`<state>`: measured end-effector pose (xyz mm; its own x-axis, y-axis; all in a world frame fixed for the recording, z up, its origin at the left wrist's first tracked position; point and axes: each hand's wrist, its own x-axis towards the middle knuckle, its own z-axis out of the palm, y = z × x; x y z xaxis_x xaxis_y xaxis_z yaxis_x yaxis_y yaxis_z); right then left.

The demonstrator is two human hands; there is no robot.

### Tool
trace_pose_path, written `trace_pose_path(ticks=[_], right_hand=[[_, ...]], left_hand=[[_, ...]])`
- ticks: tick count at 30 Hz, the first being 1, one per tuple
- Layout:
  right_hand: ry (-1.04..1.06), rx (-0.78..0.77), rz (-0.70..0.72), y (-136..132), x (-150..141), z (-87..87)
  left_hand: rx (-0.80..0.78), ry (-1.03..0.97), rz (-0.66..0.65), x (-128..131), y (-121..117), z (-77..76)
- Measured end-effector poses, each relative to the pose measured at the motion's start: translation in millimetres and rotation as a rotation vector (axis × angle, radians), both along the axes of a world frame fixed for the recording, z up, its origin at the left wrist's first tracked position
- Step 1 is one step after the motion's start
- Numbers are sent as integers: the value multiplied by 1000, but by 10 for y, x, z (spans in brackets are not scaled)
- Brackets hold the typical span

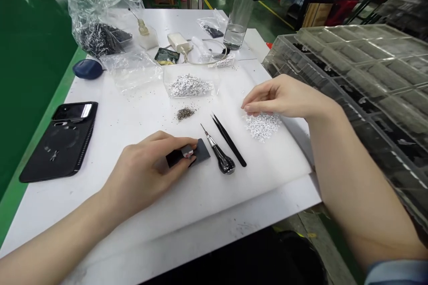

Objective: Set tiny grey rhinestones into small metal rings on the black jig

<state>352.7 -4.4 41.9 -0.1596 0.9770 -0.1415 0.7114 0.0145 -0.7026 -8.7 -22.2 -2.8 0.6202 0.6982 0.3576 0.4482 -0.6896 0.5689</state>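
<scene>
My left hand rests on the white sheet, its fingertips pinching a small black pad with a tiny pale piece on it. My right hand hovers with its fingertips together, just over a heap of tiny white pieces. Whether those fingertips hold a piece is too small to tell. Between my hands lie black tweezers and a small screwdriver with a dark handle. Farther up are a small pile of dark specks and a clear bag of white pieces.
A phone in a black case lies at the left, below a dark blue pouch. Plastic bags, a white charger and a water bottle stand at the back. A clear compartment box sits at the right.
</scene>
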Motion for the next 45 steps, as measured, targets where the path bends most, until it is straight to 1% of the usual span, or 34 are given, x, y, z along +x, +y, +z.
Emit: trace_pose_path(ticks=[2,5,7,9,10,13,15,18,23,27,30,33,36,38,40,42,45], right_hand=[[29,38,-22,-8,-39,-9],[85,135,-54,-35,-121,-11],[165,217,-78,-76,-238,-8],[279,281,-89,-139,-421,-18],[349,277,-76,-177,-530,-31],[613,198,49,-288,-852,-108],[698,142,115,-344,-1007,-176],[769,109,159,-388,-1115,-256],[763,164,111,-404,-1136,-279],[734,131,3,-426,-1135,-245],[665,137,-98,-463,-1137,-218],[555,171,-129,-512,-1156,-209],[514,250,-98,-552,-1191,-236],[523,347,-10,-562,-1215,-274],[522,407,96,-554,-1235,-317],[528,402,156,-538,-1247,-352],[557,354,155,-520,-1253,-378]], left_hand=[[-54,-28,13,5,26,11],[-137,-58,38,19,35,16],[-199,-84,46,25,28,17],[-270,-114,43,25,17,17],[-294,-125,38,23,13,17],[-313,-132,18,15,8,10],[-309,-143,2,14,14,6],[-297,-162,-30,24,24,11],[-298,-175,-41,44,23,29],[-318,-181,-23,55,14,28],[-344,-170,12,67,9,27],[-352,-160,29,78,3,34],[-352,-162,41,85,-2,53],[-342,-159,38,84,-5,64],[-331,-143,29,77,-6,61],[-312,-134,18,68,-6,34],[-267,-162,6,58,-2,-41]])
